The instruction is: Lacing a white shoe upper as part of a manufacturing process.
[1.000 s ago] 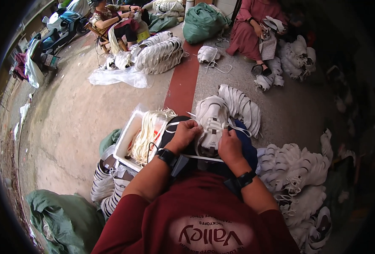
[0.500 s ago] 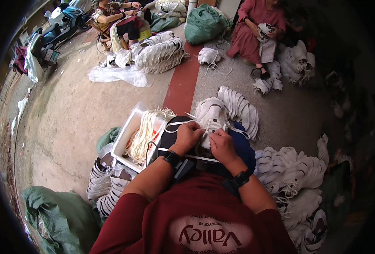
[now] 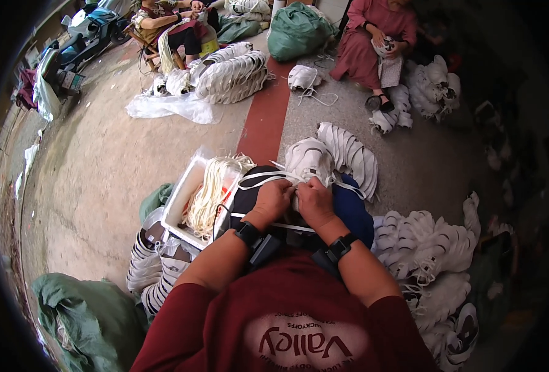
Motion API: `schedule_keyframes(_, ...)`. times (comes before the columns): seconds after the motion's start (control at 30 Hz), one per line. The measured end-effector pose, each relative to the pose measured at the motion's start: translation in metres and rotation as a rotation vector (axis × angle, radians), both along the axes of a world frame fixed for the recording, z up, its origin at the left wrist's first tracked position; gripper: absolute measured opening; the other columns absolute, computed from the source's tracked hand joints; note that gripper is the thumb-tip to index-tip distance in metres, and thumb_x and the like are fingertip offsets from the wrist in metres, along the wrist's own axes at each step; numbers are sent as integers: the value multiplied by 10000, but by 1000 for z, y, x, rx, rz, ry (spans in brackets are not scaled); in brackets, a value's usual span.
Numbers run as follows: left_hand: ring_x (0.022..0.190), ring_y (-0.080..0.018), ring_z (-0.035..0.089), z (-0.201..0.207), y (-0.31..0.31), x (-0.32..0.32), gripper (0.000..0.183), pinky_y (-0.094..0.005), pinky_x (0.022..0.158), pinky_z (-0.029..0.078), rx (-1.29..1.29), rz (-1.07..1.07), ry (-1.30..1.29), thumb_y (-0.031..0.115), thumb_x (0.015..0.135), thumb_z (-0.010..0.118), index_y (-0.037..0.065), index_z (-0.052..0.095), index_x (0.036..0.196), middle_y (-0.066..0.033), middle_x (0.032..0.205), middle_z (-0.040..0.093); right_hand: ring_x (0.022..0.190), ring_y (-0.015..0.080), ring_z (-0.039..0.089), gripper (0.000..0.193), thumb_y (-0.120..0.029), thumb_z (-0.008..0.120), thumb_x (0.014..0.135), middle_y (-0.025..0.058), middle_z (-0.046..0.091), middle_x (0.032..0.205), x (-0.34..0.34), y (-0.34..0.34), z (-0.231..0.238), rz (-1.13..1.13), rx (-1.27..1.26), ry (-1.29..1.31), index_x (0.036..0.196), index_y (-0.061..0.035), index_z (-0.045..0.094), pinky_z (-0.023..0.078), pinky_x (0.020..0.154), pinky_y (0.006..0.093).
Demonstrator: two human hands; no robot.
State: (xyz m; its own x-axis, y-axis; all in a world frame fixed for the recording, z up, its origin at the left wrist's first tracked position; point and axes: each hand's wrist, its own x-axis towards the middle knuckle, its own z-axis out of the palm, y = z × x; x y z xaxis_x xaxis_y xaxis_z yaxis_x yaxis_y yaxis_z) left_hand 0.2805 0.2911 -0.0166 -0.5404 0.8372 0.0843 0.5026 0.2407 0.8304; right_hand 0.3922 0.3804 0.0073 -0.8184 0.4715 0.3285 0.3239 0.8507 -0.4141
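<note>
A white shoe upper (image 3: 309, 156) rests on my lap with its toe pointing away from me. A white shoelace (image 3: 259, 177) is threaded through it, and a loose length loops over my dark-clothed left thigh. My left hand (image 3: 274, 198) is closed in a pinch on the lace at the upper's near end. Close beside it, my right hand (image 3: 315, 201) is also closed, its fingers pinching lace at the eyelets. The fingertips and the near part of the upper are partly hidden by the hands.
A white foam box (image 3: 174, 214) of cream laces (image 3: 211, 197) stands at my left. A row of stacked uppers (image 3: 354, 160) lies beyond my right knee, with a heap of uppers (image 3: 426, 248) at my right. Green sacks (image 3: 85, 322) sit lower left. Two people work farther off.
Both hands have drawn closer together over the eyelets. My right hand has moved slightly up and left, and more white lace now arcs out to the left of the upper.
</note>
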Motion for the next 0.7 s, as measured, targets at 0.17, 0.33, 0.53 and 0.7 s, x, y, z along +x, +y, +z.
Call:
schedule_keyframes(0.17, 777, -357, 611, 0, -1, 1, 204, -411, 694, 480, 36, 9, -52, 205, 803, 584, 24, 657, 861, -194, 802, 634, 660, 312, 529, 19, -44, 568, 664, 128, 498, 741, 1, 8, 2, 113, 224, 136, 673, -54, 556, 435, 592, 405)
schedule_keyframes(0.33, 709, -298, 606, 18, -11, 9, 145, -384, 630, 482, -10, 96, 1, 183, 750, 656, 48, 614, 783, -123, 735, 609, 641, 232, 556, 40, 25, 540, 717, 110, 567, 797, 66, 52, 12, -175, -44, 422, 696, -8, 552, 422, 584, 304)
schedule_keyframes(0.53, 697, -246, 548, 24, 13, 26, 93, -362, 601, 449, 322, -257, 548, 161, 683, 658, 114, 603, 741, -51, 704, 547, 635, 88, 495, 97, -19, 503, 864, 134, 617, 912, 92, 64, 29, -67, -1257, 771, 786, 3, 558, 410, 658, 209)
schedule_keyframes(0.7, 730, -219, 540, 21, 36, 37, 94, -373, 635, 397, 136, -252, 735, 225, 680, 624, 142, 601, 718, -13, 685, 549, 664, 89, 509, 91, -37, 507, 867, 150, 621, 962, 74, 56, 33, 56, -1349, 815, 794, -1, 549, 419, 665, 213)
